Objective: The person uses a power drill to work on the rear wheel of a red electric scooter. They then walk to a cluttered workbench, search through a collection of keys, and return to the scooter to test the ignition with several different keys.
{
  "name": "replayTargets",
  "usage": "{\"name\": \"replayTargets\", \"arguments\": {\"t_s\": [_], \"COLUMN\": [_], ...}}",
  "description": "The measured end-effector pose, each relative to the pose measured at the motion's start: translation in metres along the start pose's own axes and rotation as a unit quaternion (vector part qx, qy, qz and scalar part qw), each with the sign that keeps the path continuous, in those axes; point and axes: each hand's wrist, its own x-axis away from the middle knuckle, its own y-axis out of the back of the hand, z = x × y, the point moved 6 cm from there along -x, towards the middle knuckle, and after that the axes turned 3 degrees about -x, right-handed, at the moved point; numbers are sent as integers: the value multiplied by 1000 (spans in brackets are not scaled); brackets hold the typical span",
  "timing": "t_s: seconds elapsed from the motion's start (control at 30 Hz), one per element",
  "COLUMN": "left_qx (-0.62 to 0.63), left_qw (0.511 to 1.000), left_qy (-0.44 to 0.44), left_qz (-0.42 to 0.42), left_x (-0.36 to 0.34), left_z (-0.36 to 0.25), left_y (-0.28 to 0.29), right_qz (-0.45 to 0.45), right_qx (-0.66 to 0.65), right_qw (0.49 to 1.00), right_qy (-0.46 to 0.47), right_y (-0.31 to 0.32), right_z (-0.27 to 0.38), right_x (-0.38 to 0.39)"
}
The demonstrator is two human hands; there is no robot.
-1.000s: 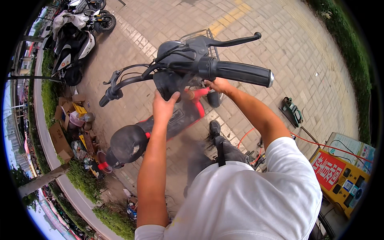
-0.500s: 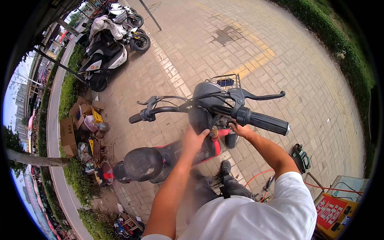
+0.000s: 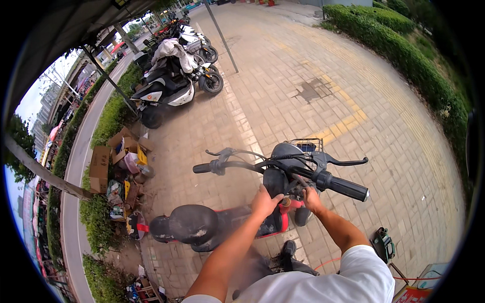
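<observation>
Both hands (image 3: pixel 264 203) forward, below handlebar (image 3: pixel 243 164)

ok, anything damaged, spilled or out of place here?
A few things: the black seat has a pale scuffed patch, likely wear. A dark blotch on the paving ahead could be a spill. Cardboard boxes lie jumbled by the hedge. No clear damage on the black housing at the left hand.
</observation>
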Motion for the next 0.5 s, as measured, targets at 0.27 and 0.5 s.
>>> {"name": "replayTargets", "arguments": {"t_s": [0.27, 0.5], "left_qx": [10, 13], "left_qw": [999, 998], "left_qy": [-50, -53], "left_qz": [3, -10], "left_x": [-7, -9], "left_z": [5, 5], "left_y": [-5, -2], "right_qz": [-4, 78], "right_qx": [39, 8], "right_qw": [998, 997], "right_qy": [46, 21], "right_y": [-4, 7], "right_z": [-10, 2], "right_x": [3, -15]}}
